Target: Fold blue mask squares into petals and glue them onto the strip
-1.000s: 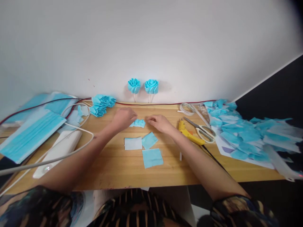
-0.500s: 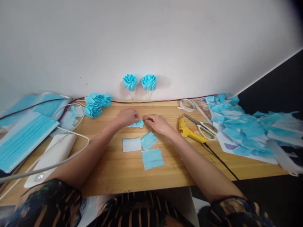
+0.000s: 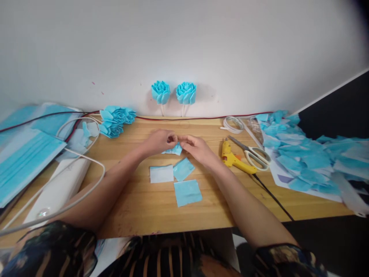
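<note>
On the table, left hand and right hand at small crinkled blue piece.
Fingers curled in both, can't tell if gripping; blue piece at fingertips, just beyond three flat cut sheets.

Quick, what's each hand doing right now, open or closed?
Left hand: partly closed at the folded blue piece; grip unclear.
Right hand: partly closed beside it; grip unclear.

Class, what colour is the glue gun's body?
The glue gun has a yellow body, best seen in the head view.
</note>
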{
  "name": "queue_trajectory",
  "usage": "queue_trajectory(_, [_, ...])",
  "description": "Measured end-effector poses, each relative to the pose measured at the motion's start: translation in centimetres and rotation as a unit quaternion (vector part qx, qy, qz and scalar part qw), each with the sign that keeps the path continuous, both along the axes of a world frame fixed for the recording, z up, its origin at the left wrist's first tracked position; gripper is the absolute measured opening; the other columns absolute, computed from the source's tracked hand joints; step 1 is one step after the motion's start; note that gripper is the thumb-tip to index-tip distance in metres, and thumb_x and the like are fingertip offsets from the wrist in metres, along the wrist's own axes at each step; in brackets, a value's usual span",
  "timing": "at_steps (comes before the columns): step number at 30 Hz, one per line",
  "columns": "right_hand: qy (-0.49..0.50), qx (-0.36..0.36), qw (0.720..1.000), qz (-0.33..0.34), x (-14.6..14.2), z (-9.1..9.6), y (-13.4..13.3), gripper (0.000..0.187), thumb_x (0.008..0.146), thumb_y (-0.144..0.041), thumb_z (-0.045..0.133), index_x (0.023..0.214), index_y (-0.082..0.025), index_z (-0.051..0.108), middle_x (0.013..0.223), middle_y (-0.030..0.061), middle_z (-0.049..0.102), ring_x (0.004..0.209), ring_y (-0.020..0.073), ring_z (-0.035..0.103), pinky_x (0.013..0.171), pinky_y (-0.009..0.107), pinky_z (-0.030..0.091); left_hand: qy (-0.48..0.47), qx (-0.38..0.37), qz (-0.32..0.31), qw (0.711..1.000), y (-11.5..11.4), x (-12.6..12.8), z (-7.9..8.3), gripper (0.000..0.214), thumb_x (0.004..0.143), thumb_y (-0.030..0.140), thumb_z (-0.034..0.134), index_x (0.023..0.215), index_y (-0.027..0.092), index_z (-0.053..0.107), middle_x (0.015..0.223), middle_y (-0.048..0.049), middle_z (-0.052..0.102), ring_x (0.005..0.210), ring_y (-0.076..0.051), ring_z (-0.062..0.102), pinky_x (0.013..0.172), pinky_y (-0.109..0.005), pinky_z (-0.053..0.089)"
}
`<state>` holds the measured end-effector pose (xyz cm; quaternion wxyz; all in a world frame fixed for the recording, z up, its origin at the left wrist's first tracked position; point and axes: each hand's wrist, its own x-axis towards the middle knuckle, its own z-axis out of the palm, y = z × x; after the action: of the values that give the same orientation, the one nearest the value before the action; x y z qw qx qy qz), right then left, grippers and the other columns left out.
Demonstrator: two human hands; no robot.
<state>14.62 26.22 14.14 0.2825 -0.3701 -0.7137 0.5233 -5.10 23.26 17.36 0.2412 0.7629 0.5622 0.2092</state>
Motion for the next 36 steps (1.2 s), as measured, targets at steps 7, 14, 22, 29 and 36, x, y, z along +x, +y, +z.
queue_trajectory(7, [0.026,-0.043,0.999,-0.009,-0.32,0.15,-0.16,0.031,0.086,-0.037,0.062,0.109,-0.019,0.071,0.094,0.0032,0.075,0.080,0.0155,0.065,0.070,0.027,0.049,-0.028,-0.019,0.004,0.999,-0.11,0.23,-0.05,0.014,0.078,0.023,0.056,0.080,0.016,0.068,0.077,-0.0005,0.071,0.067,-0.013,0.059,0.062,-0.024,0.038])
queue_trajectory(14, [0.038,-0.066,0.997,0.001,-0.31,0.31,-0.30,0.030,0.080,-0.032,0.064,0.106,-0.017,0.068,0.085,0.0017,0.072,0.071,0.0134,0.061,0.066,0.026,0.045,-0.099,-0.050,-0.010,0.994,0.10,-0.03,-0.42,0.015,0.076,0.025,0.057,0.082,0.016,0.068,0.076,-0.0003,0.068,0.067,-0.013,0.058,0.063,-0.023,0.042])
queue_trajectory(22, [0.033,-0.061,0.998,-0.007,-0.29,0.79,-0.49,0.032,0.080,-0.035,0.063,0.107,-0.017,0.067,0.087,0.0019,0.071,0.070,0.0136,0.060,0.066,0.027,0.046,-0.141,-0.079,-0.035,0.986,0.23,-0.16,-0.42,0.018,0.074,0.020,0.057,0.090,0.016,0.065,0.080,-0.0007,0.067,0.071,-0.013,0.058,0.067,-0.024,0.045])
queue_trajectory(29, [0.022,-0.045,0.999,0.008,-0.22,0.63,-0.49,0.028,0.078,-0.035,0.064,0.100,-0.017,0.066,0.080,-0.0004,0.065,0.068,0.0129,0.056,0.065,0.027,0.045,-0.186,-0.099,-0.036,0.977,0.17,-0.13,-0.47,0.014,0.075,0.022,0.061,0.088,0.016,0.063,0.081,-0.0015,0.066,0.072,-0.013,0.058,0.068,-0.025,0.045])
queue_trajectory(36, [0.001,-0.001,1.000,0.018,-0.34,0.60,-0.62,0.019,0.078,-0.026,0.059,0.094,-0.019,0.063,0.072,-0.0044,0.057,0.064,0.0120,0.052,0.063,0.026,0.042,-0.214,-0.105,-0.057,0.970,0.19,-0.08,-0.52,0.010,0.077,0.020,0.061,0.086,0.016,0.063,0.080,-0.0004,0.066,0.071,-0.011,0.057,0.067,-0.025,0.044])
